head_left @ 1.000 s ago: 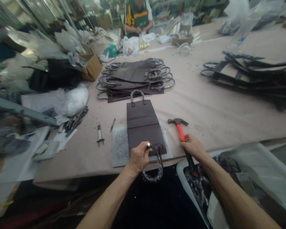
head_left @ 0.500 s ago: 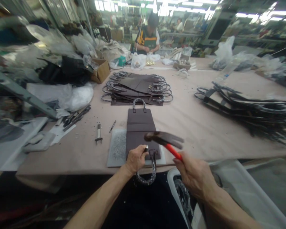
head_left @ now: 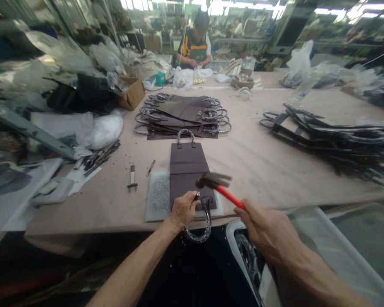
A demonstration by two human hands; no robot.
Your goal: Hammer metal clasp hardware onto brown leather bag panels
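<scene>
My left hand (head_left: 183, 210) is closed around a short metal punch (head_left: 197, 195), whose shiny top end sticks up past the thumb. It rests over the near end of a dark brown bag panel (head_left: 188, 160), beside the base of a plastic-wrapped handle (head_left: 200, 236) that hangs over the table edge. A second wrapped handle (head_left: 186, 135) stands at the panel's far end. My right hand (head_left: 264, 224) grips the red handle of a claw hammer (head_left: 228, 197). The hammer's head is just above and right of the punch, apart from it. Under the panel lies a pale, scarred board (head_left: 156, 204).
A stack of brown bag panels (head_left: 182, 111) lies beyond, and another pile (head_left: 333, 143) at right. A fork-ended tool (head_left: 132, 179) and a thin pen-like tool (head_left: 151, 167) lie left. Below right stands a white bin (head_left: 232, 232). A person (head_left: 195, 47) sits across the table.
The hammer's head has shifted slightly left and down, closer to the punch. My left hand keeps its place on the panel. The whole view has moved a little.
</scene>
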